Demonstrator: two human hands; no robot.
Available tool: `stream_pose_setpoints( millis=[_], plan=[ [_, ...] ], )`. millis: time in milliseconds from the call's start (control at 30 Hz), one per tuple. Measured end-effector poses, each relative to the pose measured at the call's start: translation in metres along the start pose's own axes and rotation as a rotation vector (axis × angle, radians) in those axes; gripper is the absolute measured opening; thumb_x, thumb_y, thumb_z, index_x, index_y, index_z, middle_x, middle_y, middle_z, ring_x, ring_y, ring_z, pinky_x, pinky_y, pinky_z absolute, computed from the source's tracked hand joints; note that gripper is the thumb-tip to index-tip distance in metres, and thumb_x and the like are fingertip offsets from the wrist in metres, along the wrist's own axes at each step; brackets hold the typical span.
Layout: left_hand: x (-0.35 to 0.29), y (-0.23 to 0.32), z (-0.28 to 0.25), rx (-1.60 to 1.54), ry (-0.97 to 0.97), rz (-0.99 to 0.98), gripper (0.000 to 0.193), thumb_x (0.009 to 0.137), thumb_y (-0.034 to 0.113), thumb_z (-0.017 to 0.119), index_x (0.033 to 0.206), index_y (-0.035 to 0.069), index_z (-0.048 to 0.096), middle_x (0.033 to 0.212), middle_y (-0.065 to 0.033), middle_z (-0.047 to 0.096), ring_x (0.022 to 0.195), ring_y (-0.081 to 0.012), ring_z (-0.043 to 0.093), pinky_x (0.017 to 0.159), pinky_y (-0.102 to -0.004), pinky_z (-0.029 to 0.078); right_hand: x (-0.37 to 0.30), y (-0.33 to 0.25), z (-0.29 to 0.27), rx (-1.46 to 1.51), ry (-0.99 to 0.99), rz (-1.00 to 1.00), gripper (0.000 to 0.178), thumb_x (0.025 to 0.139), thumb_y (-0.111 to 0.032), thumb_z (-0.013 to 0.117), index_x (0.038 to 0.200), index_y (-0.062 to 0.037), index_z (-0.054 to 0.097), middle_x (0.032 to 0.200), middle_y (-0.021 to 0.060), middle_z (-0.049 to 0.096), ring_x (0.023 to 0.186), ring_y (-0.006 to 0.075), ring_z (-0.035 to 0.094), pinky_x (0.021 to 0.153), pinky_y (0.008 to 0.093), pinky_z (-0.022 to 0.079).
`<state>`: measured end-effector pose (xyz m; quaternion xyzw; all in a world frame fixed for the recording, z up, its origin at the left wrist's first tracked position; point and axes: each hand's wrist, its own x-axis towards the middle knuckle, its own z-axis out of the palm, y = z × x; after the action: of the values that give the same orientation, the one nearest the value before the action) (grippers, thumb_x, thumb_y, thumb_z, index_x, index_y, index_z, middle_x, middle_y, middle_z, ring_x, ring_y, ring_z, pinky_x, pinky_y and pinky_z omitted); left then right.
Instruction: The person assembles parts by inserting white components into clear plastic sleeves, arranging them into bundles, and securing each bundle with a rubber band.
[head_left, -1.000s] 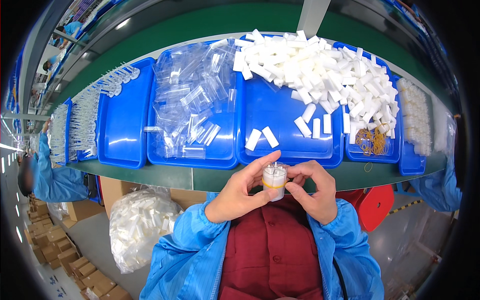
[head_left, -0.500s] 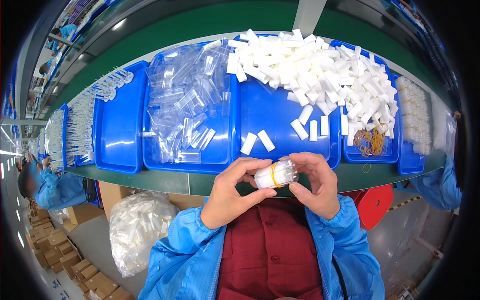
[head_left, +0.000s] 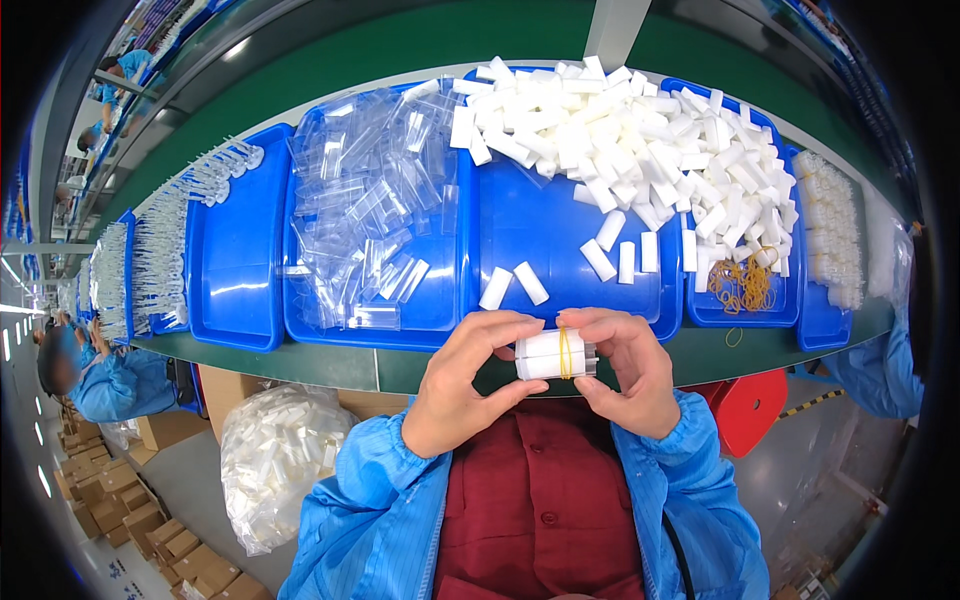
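Between my two hands, just in front of the bench edge, is a bundle of white blocks [head_left: 538,356] with clear plastic at its right end. A yellow rubber band [head_left: 566,354] goes round the bundle. My left hand [head_left: 472,372] grips the left end between thumb and fingers. At the right end, my right hand [head_left: 630,372] pinches the bundle near the band and the clear plastic. Beyond my hands lies a blue tray [head_left: 560,306] with a few loose white blocks [head_left: 531,283] near its front. A large heap of white blocks [head_left: 600,125] covers its back.
Left of centre, a blue tray holds clear plastic pieces [head_left: 375,190]. Yellow rubber bands [head_left: 742,285] lie in the right tray. Farther left are a blue tray [head_left: 238,255] and rows of white parts [head_left: 160,250]. A bag of white pieces [head_left: 280,455] and a red stool [head_left: 750,410] stand below the bench.
The bundle has turned to lie more level in my hands. The rubber band now sits nearer its right end, and my right fingers have moved in over it.
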<state>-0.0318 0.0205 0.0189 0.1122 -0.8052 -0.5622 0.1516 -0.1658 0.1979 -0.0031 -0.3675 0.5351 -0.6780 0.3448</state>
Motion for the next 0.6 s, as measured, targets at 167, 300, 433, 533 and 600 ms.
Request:
stream_pose_setpoints(
  millis=[167,300,433,533,600],
  plan=[
    [-0.001,-0.004,0.002,0.085,-0.007,0.104,0.054,0.069,0.000,0.083,0.118,0.005,0.061,0.119,-0.0130,0.063,0.106,-0.0301,0.062,0.087,-0.0361,0.054,0.000,0.001,0.000,0.000,-0.026,-0.025,0.053,0.082,0.011,0.061,0.131,-0.0021,0.047,0.139,0.0193,0.048,0.131,0.0291,0.049,0.108,0.0412,0.043],
    [-0.002,-0.006,0.004,0.150,0.044,0.162,0.052,0.069,-0.003,0.082,0.116,0.005,0.061,0.118,-0.0135,0.063,0.108,-0.0316,0.062,0.090,-0.0377,0.052,0.000,-0.002,0.004,0.012,0.014,0.081,0.056,0.081,0.010,0.063,0.132,0.0003,0.044,0.136,0.0208,0.049,0.128,0.0287,0.051,0.105,0.0429,0.044],
    [-0.002,-0.008,0.006,0.141,0.035,0.162,0.055,0.071,-0.007,0.079,0.120,0.005,0.057,0.121,-0.0147,0.061,0.111,-0.0313,0.061,0.092,-0.0378,0.051,-0.004,-0.002,0.002,0.004,0.013,0.089,0.059,0.080,0.007,0.068,0.134,0.0007,0.044,0.137,0.0200,0.048,0.127,0.0277,0.051,0.105,0.0424,0.044],
    [-0.006,-0.016,0.019,-0.146,0.018,0.025,0.057,0.074,-0.009,0.074,0.124,0.004,0.052,0.123,-0.0157,0.060,0.113,-0.0302,0.062,0.093,-0.0374,0.051,-0.001,-0.010,0.005,-0.035,0.054,0.048,0.058,0.079,0.001,0.076,0.132,-0.0033,0.052,0.133,0.0143,0.055,0.121,0.0249,0.055,0.097,0.0361,0.049],
    [-0.010,-0.015,0.024,-0.203,-0.026,-0.043,0.055,0.075,-0.009,0.072,0.125,0.004,0.051,0.121,-0.0156,0.061,0.113,-0.0294,0.063,0.094,-0.0370,0.051,0.006,-0.018,0.004,-0.381,0.011,-0.104,0.057,0.073,-0.003,0.082,0.126,-0.0048,0.059,0.124,0.0098,0.062,0.107,0.0229,0.057,0.087,0.0324,0.050]
  ],
)
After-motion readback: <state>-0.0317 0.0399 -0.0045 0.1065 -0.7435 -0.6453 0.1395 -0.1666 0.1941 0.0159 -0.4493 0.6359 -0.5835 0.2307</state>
